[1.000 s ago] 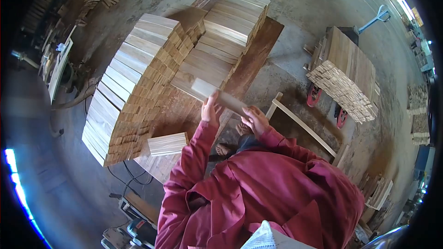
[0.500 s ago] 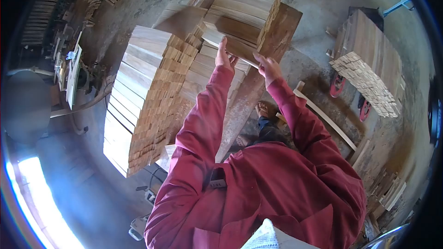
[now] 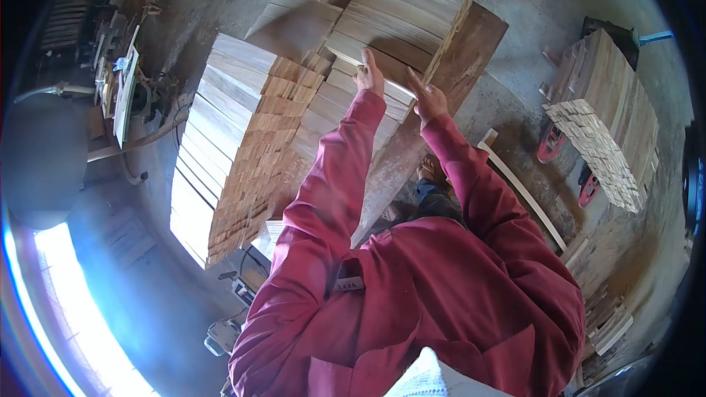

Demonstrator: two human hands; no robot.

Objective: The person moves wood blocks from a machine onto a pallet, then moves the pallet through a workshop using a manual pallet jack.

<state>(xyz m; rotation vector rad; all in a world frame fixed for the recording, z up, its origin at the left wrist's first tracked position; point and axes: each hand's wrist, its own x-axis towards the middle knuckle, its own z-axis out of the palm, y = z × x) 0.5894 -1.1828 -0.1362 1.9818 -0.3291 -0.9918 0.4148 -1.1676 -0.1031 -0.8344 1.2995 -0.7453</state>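
Observation:
A short wooden board lies flat at the near end of the raised stack of boards, level with its top. My left hand is at the board's near edge, thumb pointing up and fingers curled in against it. At the right part of the same edge is my right hand, one digit stretched along the board and the others bent; its fingertips are partly hidden. Below and in front of my hands, a lower layer of boards shows.
Left of my arms rises a tall stack of boards, end grain facing right. A brown plank base lies beneath the stacks. On the right, another stack rests on a red-handled pallet jack. A long wooden strip lies on the floor.
The board, held tilted above the stack before, has come down onto it. Both hands moved down with it, and the view has shifted slightly.

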